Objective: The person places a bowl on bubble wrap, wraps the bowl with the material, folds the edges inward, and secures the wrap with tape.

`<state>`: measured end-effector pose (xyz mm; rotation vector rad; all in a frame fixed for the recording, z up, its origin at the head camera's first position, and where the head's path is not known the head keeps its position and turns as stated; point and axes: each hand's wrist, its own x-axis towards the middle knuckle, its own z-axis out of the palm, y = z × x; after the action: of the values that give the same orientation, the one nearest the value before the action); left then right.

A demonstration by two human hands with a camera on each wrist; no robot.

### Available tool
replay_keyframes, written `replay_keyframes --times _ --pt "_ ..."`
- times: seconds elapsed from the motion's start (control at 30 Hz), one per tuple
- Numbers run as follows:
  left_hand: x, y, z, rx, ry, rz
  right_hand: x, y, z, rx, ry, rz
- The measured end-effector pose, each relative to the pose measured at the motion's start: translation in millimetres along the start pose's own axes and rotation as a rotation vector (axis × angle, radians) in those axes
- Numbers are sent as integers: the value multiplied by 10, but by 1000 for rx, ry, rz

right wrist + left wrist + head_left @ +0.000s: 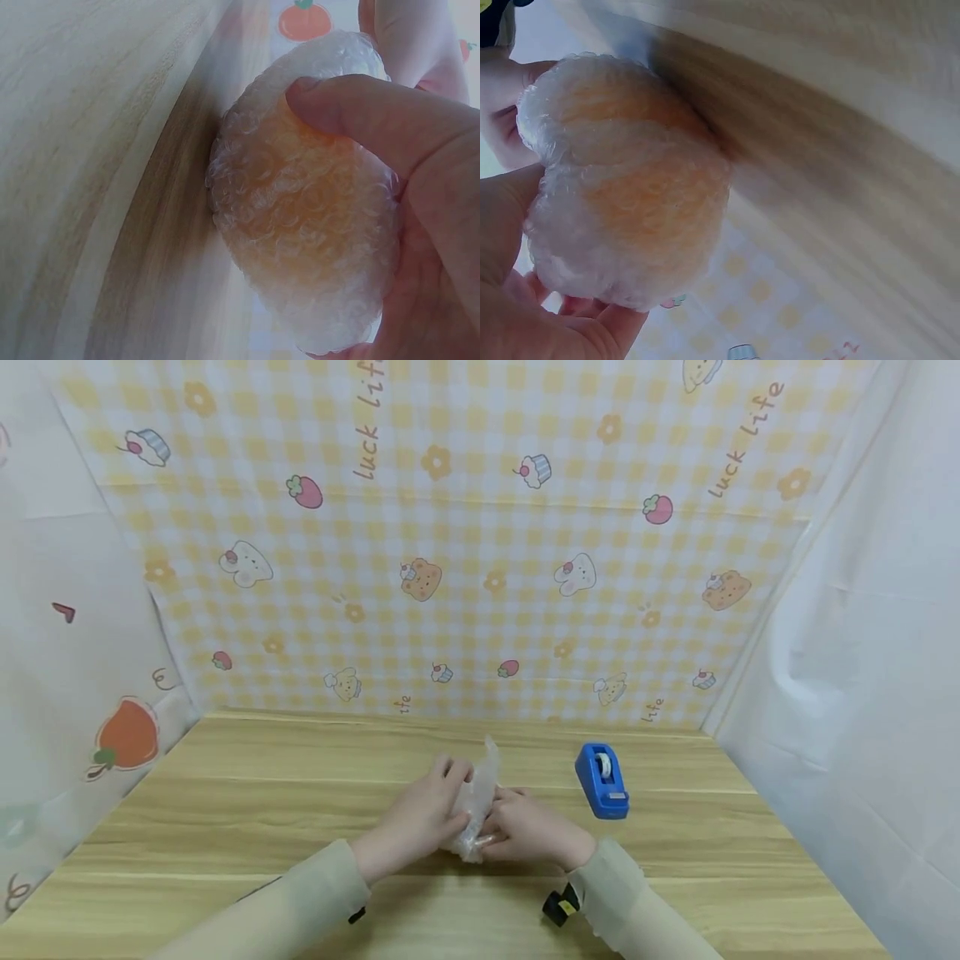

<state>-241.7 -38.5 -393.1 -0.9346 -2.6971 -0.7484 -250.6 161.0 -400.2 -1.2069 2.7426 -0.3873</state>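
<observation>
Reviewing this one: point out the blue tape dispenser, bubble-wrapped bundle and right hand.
Blue tape dispenser (pixel 601 783): head view, middle of its body.
Bubble-wrapped bundle (pixel 634 184): left wrist view, middle of the wrapping.
Right hand (pixel 534 828): head view, back of it.

Head view high, facing forward-down; wrist views close, sharing bubble-wrapped bundle (pixel 645 195).

The rounded bundle of clear bubble wrap (pixel 478 797) is thin plastic, bumpy with small blisters and glossy in places; the orange contents (pixel 656 199) show blurred, their material unclear. Beneath the bundle, the light brown rectangular tabletop (pixel 315 777) looks like smooth, streak-grained wood. Right of the bundle, the blue wedge-shaped tape dispenser (pixel 594 793) looks like smooth, hard plastic. Behind the bundle, the yellow-and-white checked hanging (pixel 465 527) looks like matt, lightly creased cloth; beside the bundle, the beige sleeves (pixel 330 881) are matt cloth.
</observation>
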Motion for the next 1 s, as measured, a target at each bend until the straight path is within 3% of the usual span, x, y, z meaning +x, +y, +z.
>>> replay_keyframes --times 0.37,0.47,0.77,1.0 --pt "30 81 -11 483 40 278 -10 64 48 32 15 -15" --pt "46 93 -11 519 40 317 -14 75 53 24 20 -22" --pt "28 66 -49 589 -1 301 -8 29 21 -24 15 -7" --pt "13 56 -2 533 5 306 -13 11 10 -24 15 -4"
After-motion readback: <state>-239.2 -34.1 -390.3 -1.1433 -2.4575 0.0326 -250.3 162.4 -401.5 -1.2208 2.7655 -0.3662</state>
